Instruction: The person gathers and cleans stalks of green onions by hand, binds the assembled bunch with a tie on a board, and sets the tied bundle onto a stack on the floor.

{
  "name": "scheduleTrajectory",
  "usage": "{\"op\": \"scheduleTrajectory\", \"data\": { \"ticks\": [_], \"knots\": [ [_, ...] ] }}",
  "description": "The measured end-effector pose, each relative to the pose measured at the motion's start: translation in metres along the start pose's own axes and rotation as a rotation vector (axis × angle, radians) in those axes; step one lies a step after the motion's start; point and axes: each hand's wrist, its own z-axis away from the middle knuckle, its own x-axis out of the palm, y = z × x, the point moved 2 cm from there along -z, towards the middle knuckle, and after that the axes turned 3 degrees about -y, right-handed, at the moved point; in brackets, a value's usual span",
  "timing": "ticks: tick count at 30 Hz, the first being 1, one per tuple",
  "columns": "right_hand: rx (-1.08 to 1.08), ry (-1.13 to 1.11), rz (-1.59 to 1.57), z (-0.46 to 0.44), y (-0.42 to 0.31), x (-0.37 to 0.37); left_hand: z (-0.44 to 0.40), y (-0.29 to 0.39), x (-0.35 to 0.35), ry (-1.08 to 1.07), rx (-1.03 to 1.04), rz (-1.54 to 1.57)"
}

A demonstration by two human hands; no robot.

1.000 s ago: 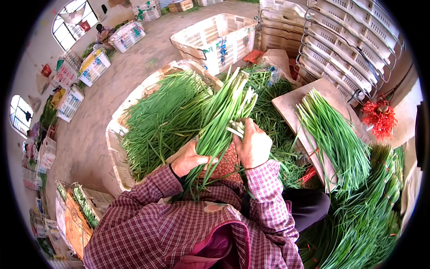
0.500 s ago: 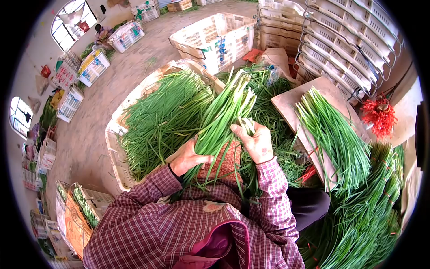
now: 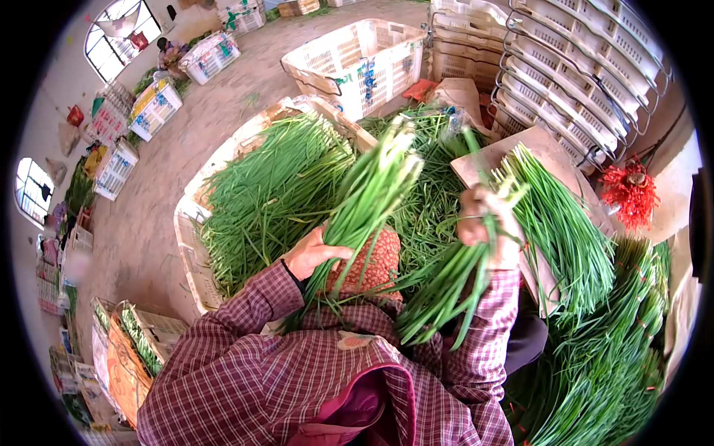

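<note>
Green stalks point(image 3: 375, 189) bunched up mid-frame, my left grip point(image 3: 309, 255) wrapped snugly round them. My right grip point(image 3: 489, 224), kinda blurry right of centre, is clamped on a smaller clump point(image 3: 446, 291) that dangles below it. Another bundle point(image 3: 565, 230) lies on the board point(image 3: 561, 160) at right. White crate point(image 3: 401, 70) at top centre has blue patches point(image 3: 369, 78), can't tell if that's lettering, and the orange panel point(image 3: 126, 368), lower left, is too small to read.

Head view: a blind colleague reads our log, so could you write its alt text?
A bare left hand grips a bunch of long, thin green stalks; the right hand, blurred, holds another bunch. Nearby, an off-white plastic crate is heaped with similar greens.
</note>
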Motion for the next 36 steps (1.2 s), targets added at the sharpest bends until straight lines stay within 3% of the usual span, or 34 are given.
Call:
{"op": "scheduleTrajectory", "data": {
  "ticks": [1, 3, 7, 8, 9, 11, 13, 19, 21, 22, 23, 25, 27, 28, 29, 31, 32, 33, 36],
  "knots": [
    [-0.051, -0.042, -0.060, 0.006, -0.016, 0.011, -0.003, -0.007, -0.005, 0.037, -0.038, 0.019],
    [-0.207, 0.155, 0.133, 0.027, -0.039, 0.029, -0.005, -0.019, -0.016, 0.058, -0.103, 0.040],
    [-0.144, 0.397, 1.075, 0.022, -0.035, 0.028, -0.001, -0.012, -0.014, 0.067, -0.108, 0.119],
    [-0.305, 0.463, 1.295, 0.013, -0.018, 0.008, -0.001, -0.009, -0.011, 0.049, -0.095, 0.109],
    [-0.391, 0.501, 1.365, 0.008, -0.003, 0.003, -0.002, -0.006, -0.010, 0.031, -0.080, 0.099],
    [-0.341, 0.431, 1.201, 0.000, 0.026, 0.004, -0.001, -0.006, -0.008, -0.008, -0.043, 0.147],
    [-0.414, 0.348, 1.324, -0.012, 0.051, 0.006, 0.002, -0.001, 0.000, 0.018, -0.040, 0.184],
    [-0.222, 0.288, 1.514, -0.021, 0.080, 0.021, 0.006, 0.018, 0.013, -0.087, 0.033, 0.139],
    [-0.376, 0.338, 1.574, -0.023, 0.087, -0.008, 0.007, 0.013, 0.010, -0.033, -0.001, 0.115],
    [-0.515, 0.260, 1.717, -0.021, 0.077, -0.008, 0.006, 0.008, 0.008, -0.021, 0.021, 0.079],
    [-0.610, 0.314, 1.798, -0.016, 0.066, -0.009, 0.006, 0.007, 0.006, -0.021, 0.020, 0.081],
    [-0.514, 0.469, 1.976, -0.008, 0.043, -0.023, 0.008, 0.006, 0.003, -0.032, -0.006, 0.169],
    [-0.233, 0.719, 1.923, -0.004, 0.026, -0.039, 0.010, 0.008, 0.001, -0.030, 0.026, 0.157],
    [-0.472, 0.699, 2.096, -0.003, 0.023, -0.037, 0.009, 0.004, -0.002, -0.022, 0.020, 0.128],
    [-0.472, 0.698, 2.097, -0.002, 0.026, -0.038, 0.009, 0.002, -0.003, -0.014, 0.015, 0.098],
    [-0.395, 0.550, 1.478, -0.003, 0.033, -0.007, 0.010, 0.009, 0.007, -0.004, 0.015, 0.109],
    [-0.444, 0.431, 1.324, -0.007, 0.044, -0.001, 0.009, 0.011, 0.011, -0.025, 0.021, 0.085],
    [-0.294, 0.391, 1.311, -0.009, 0.050, 0.011, 0.008, 0.012, 0.013, -0.045, 0.031, 0.060],
    [-0.318, 0.315, 1.069, -0.017, 0.076, 0.014, 0.008, 0.017, 0.020, -0.077, 0.059, 0.061]
  ]
}}
